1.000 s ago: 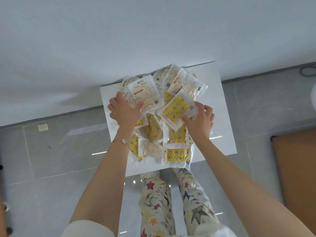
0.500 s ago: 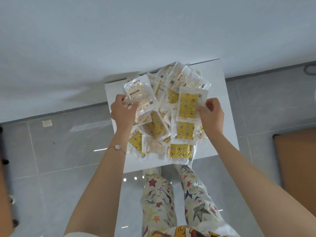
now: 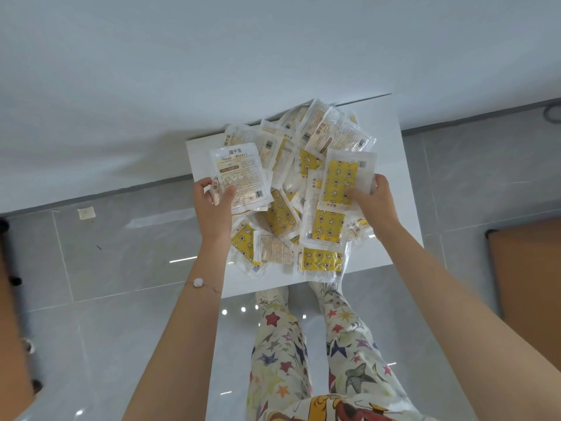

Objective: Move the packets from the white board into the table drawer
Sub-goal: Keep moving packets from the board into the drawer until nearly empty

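A white board [image 3: 391, 189] lies on the floor against the wall, covered by a heap of several clear and yellow packets [image 3: 282, 217]. My left hand [image 3: 212, 205] grips a white printed packet [image 3: 239, 174] by its lower left corner, lifted above the heap. My right hand [image 3: 375, 202] pinches a yellow patterned packet [image 3: 340, 180] by its right edge, also raised off the pile. No drawer is visible.
A white wall [image 3: 212, 71] rises behind the board. Glossy grey floor tiles [image 3: 106, 268] surround it. A brown wooden surface [image 3: 531, 284] sits at the right edge. My legs in star-patterned trousers [image 3: 303, 360] stand just below the board.
Both hands have lifted their packets up off the heap and moved apart, left hand leftward, right hand rightward. The yellow packet has turned upright.
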### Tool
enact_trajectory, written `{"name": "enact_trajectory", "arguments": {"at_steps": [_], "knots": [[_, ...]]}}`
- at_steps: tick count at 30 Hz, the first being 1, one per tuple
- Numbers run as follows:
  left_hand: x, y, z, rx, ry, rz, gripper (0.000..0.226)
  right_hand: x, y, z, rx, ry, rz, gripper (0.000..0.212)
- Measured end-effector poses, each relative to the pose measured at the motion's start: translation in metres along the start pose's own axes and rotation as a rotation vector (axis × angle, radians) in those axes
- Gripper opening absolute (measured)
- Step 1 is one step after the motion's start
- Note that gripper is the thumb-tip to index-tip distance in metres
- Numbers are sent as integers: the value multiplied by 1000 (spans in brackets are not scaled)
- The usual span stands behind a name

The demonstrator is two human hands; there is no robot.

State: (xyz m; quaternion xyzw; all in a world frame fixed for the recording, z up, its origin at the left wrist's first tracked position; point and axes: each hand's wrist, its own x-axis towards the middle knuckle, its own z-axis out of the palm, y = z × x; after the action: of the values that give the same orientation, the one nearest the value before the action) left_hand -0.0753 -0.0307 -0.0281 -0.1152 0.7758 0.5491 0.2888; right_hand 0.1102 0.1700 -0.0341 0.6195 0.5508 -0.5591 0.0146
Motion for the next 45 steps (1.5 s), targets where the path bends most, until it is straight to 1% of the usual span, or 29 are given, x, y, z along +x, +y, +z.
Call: {"name": "enact_trajectory", "arguments": {"at_steps": [2, 7, 8, 10, 11, 13, 17, 20, 22, 24, 26, 28, 30, 33, 35, 38, 40, 45], "knots": [[-5, -1, -1, -39, -1, -48, 33, 0, 1, 3, -23, 8, 13, 58], [-17, -4, -2, -80, 27, -98, 30, -1, -4, -4, 37, 22, 51, 59], [-20, -5, -3, -85, 27, -112, 29, -3, -5, -7, 60, 35, 42, 52], [-26, -4, -5, -94, 28, -130, 30, -5, -9, -14, 109, 80, 8, 31], [-28, -4, -6, -102, 29, -137, 30, -6, -12, -17, 132, 103, -7, 29], [-33, -3, -7, -121, 36, -153, 30, -7, -16, -24, 173, 144, -14, 31], [-42, 5, -6, -162, 55, -200, 36, -7, -21, -36, 249, 171, -13, 22], [-50, 9, -8, -168, 20, -225, 37, -11, -24, -45, 343, 188, -26, 21], [-57, 12, -8, -189, 6, -258, 41, -15, -27, -50, 444, 129, 7, 21], [-64, 17, -8, -221, 3, -288, 43, -22, -33, -51, 508, 28, 48, 22], [-74, 25, -8, -272, -15, -300, 40, -34, -40, -50, 533, -79, 73, 27], [-85, 34, -12, -314, -22, -307, 39, -50, -50, -49, 525, -185, 59, 30], [-98, 45, -21, -358, -28, -296, 39, -69, -60, -47, 491, -270, 35, 30], [-121, 65, -42, -412, -49, -228, 26, -101, -75, -46, 396, -344, -19, 37], [-137, 78, -58, -409, -24, -197, 22, -124, -86, -45, 311, -365, -71, 38], [-166, 93, -83, -367, 14, -154, 28, -158, -102, -42, 204, -377, -120, 37], [-187, 100, -99, -358, 29, -129, 31, -181, -111, -39, 142, -391, -151, 40], [-236, 106, -139, -413, 88, -97, 41, -233, -129, -21, 13, -463, -209, 40]]}}
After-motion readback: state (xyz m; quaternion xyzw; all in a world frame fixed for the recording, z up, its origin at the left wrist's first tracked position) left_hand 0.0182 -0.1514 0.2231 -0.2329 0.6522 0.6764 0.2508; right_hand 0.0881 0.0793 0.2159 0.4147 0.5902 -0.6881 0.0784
